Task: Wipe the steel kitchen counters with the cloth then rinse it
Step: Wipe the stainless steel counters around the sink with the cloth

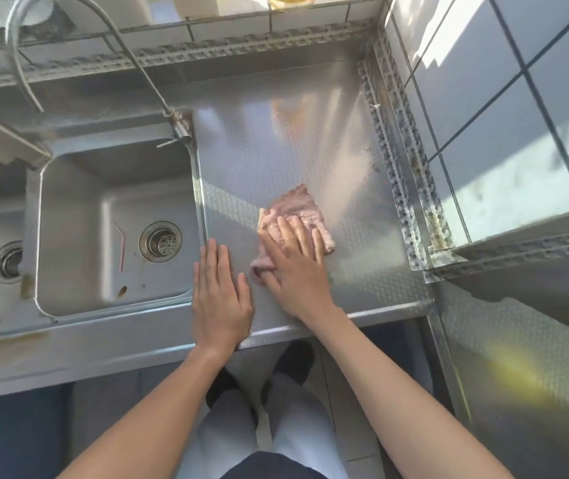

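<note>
Cloth (pixel 297 221) under right hand (pixel 295 267); sink (pixel 68 243) left.

My right hand (pixel 298 267) lies flat on the cloth (pixel 295 210), which rests on the desk (pixel 276 140). My left hand (pixel 221 299) rests just beside it, near the sink (pixel 110 216) on the left. The tap (pixel 179 127) stands behind.
</note>
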